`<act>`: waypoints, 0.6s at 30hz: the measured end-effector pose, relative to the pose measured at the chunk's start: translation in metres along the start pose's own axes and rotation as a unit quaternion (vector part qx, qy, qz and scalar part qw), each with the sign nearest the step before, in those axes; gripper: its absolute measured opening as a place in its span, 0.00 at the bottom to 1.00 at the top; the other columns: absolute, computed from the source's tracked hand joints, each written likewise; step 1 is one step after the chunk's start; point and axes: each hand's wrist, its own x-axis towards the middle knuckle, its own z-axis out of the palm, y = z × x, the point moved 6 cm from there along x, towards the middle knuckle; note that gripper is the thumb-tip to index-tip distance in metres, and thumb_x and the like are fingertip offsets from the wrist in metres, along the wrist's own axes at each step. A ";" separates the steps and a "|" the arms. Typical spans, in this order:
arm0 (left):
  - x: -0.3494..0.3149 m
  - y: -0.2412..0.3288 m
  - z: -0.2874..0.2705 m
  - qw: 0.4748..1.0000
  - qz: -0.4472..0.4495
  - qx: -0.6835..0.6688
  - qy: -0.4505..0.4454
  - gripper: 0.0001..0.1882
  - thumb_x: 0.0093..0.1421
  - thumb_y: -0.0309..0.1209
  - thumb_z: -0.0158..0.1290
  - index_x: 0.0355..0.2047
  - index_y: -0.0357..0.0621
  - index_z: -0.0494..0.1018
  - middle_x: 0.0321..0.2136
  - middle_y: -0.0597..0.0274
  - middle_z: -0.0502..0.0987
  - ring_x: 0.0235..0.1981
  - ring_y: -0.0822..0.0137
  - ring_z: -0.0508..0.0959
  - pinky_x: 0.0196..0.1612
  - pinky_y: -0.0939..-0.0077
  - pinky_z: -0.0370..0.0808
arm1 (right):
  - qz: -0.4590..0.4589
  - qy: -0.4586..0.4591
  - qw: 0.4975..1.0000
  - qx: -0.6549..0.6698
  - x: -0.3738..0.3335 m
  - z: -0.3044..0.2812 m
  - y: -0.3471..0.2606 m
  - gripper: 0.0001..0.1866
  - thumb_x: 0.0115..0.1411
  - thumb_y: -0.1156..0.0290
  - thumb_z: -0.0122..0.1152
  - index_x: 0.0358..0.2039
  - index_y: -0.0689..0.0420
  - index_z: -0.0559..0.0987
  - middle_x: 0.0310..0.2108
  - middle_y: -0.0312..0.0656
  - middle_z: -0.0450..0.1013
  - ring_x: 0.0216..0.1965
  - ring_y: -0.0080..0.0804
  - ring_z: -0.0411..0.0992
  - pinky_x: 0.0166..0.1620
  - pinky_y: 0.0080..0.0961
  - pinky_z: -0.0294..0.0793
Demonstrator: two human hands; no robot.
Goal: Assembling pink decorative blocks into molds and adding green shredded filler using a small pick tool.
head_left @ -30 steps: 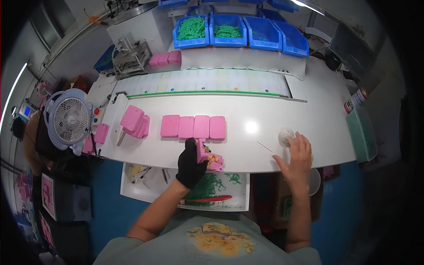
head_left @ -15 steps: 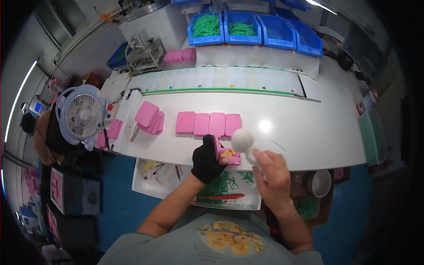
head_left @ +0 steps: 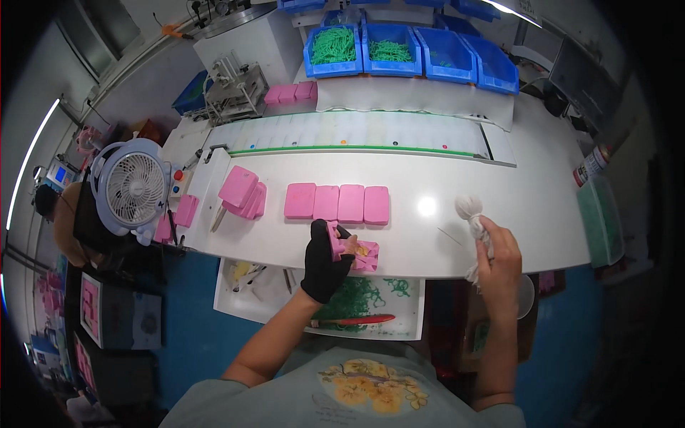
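One pink block (head_left: 368,264), probably rubbery, is pinched in the left grip (head_left: 327,262), best held by its edges. The right grip (head_left: 501,253) clasps a soft-looking, likely light cloth bundle (head_left: 469,207).

The left grip (head_left: 325,265) is gloved in black; pink is shown by the blocks (head_left: 351,204) at centre frame and the held piece (head_left: 368,265) below them, off-white by the cloth bundle (head_left: 469,207) at right. The shirt (head_left: 285,398) is patterned with yellow flowers (head_left: 367,389) on grey-green.
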 end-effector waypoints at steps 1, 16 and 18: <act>0.001 0.005 0.000 0.996 0.082 0.042 0.004 0.13 0.59 0.20 0.53 0.33 0.44 0.58 0.27 0.62 0.72 0.26 0.75 0.73 0.29 0.79 0.72 | 0.001 0.003 1.000 -0.006 0.000 -0.006 0.018 0.19 0.52 0.78 0.60 0.47 0.59 0.75 0.36 0.46 0.71 0.39 0.45 0.70 0.44 0.36 0.70; -0.015 0.032 0.026 0.987 0.141 -0.026 -0.065 0.18 0.56 0.23 0.58 0.32 0.46 0.56 0.29 0.60 0.72 0.24 0.73 0.72 0.28 0.80 0.71 | 0.017 -0.194 0.907 0.374 -0.031 0.093 -0.069 0.09 0.64 0.69 0.53 0.34 0.64 0.73 0.25 0.39 0.72 0.28 0.20 0.68 0.31 0.21 0.68; -0.017 0.027 0.026 0.988 0.103 -0.092 -0.061 0.17 0.56 0.22 0.58 0.33 0.44 0.57 0.28 0.60 0.72 0.25 0.73 0.72 0.29 0.79 0.71 | 0.070 -0.214 0.859 0.460 -0.039 0.110 -0.061 0.09 0.64 0.70 0.53 0.34 0.64 0.72 0.25 0.40 0.72 0.27 0.22 0.68 0.31 0.23 0.68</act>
